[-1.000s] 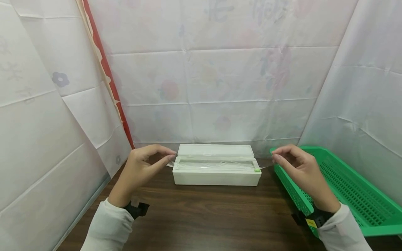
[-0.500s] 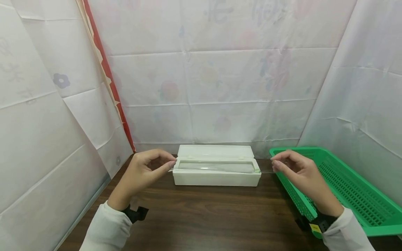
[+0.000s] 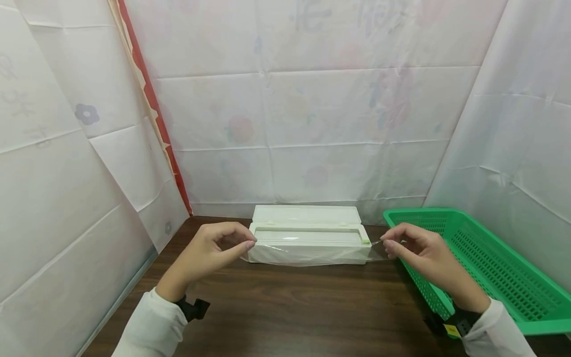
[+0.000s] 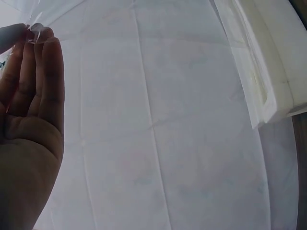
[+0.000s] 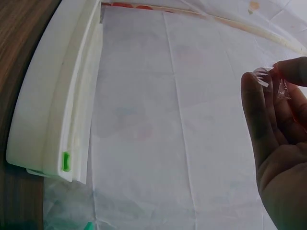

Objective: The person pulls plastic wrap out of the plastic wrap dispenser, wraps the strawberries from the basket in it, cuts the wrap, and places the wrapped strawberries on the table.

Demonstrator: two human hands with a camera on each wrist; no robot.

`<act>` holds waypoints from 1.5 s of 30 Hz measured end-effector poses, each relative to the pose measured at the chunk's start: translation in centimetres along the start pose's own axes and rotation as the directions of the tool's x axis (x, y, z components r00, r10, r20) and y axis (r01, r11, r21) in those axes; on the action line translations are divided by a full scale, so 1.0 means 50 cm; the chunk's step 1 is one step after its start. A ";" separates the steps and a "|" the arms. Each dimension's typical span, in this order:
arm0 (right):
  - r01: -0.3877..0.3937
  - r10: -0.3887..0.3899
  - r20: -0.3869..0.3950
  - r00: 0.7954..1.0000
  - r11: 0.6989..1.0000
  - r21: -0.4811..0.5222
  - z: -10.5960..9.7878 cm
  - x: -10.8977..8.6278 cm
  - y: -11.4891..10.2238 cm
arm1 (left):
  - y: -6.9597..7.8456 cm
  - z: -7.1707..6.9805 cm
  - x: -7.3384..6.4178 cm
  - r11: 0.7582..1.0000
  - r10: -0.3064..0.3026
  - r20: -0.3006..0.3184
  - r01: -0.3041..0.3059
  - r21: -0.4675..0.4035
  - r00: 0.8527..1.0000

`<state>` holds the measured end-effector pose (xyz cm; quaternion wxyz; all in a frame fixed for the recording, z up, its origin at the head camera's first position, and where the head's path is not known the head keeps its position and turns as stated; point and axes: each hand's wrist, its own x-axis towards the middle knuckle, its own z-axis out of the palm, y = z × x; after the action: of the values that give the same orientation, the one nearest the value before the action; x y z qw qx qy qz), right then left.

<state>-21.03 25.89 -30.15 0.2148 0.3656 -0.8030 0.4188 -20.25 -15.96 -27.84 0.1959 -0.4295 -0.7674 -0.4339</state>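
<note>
A sheet of clear cling film (image 3: 308, 256) stretches between my two hands, sagging across the front of a white cling film dispenser (image 3: 308, 237). My left hand (image 3: 223, 250) pinches one corner between thumb and fingers, just left of the dispenser. On the other side, my right hand (image 3: 415, 248) pinches the opposite corner. Bunched film (image 4: 37, 34) shows at the left fingertips in the left wrist view, and a crumpled bit of film (image 5: 283, 89) at the right ones in the right wrist view. The dispenser's lid (image 3: 306, 214) stands raised at the back; a green slider (image 3: 366, 241) sits at its right end.
A green plastic basket (image 3: 464, 218) stands on the right, partly behind my right forearm. The dark wooden table (image 3: 294, 312) runs up to white printed sheeting (image 3: 285, 114) at the back and both sides.
Both hands have come slightly down and nearer me. The cling film, earlier over the dispenser's top and then along its front edge, now hangs in front of it.
</note>
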 end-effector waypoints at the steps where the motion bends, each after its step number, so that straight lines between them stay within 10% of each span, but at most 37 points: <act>1: -0.010 0.010 0.008 1.000 1.000 0.000 0.000 -0.002 0.000 | -0.001 0.000 -0.001 1.000 -0.001 0.014 0.001 -0.012 1.000; 11: 0.013 -0.017 0.122 0.992 1.000 0.027 -0.001 -0.019 0.009 | -0.002 0.000 -0.012 0.987 -0.126 0.204 0.142 -0.069 0.971; 19: -0.002 -0.013 0.229 0.973 0.998 0.066 0.001 -0.033 0.025 | -0.062 0.006 -0.033 0.980 -0.127 0.300 0.166 -0.107 0.945; 26: 0.012 -0.032 0.347 0.937 0.998 0.059 0.014 -0.043 0.033 | -0.101 0.018 -0.055 0.968 -0.150 0.424 0.220 -0.119 0.893; 45: -0.050 0.028 0.483 0.875 0.998 0.034 0.062 -0.069 0.065 | -0.099 0.041 -0.072 0.957 -0.214 0.488 0.283 -0.071 0.846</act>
<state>-21.43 25.98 -35.78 -0.0087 0.4470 -0.8287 0.3367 -22.21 -17.27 -33.83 -0.0867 -0.4321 -0.8086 -0.3898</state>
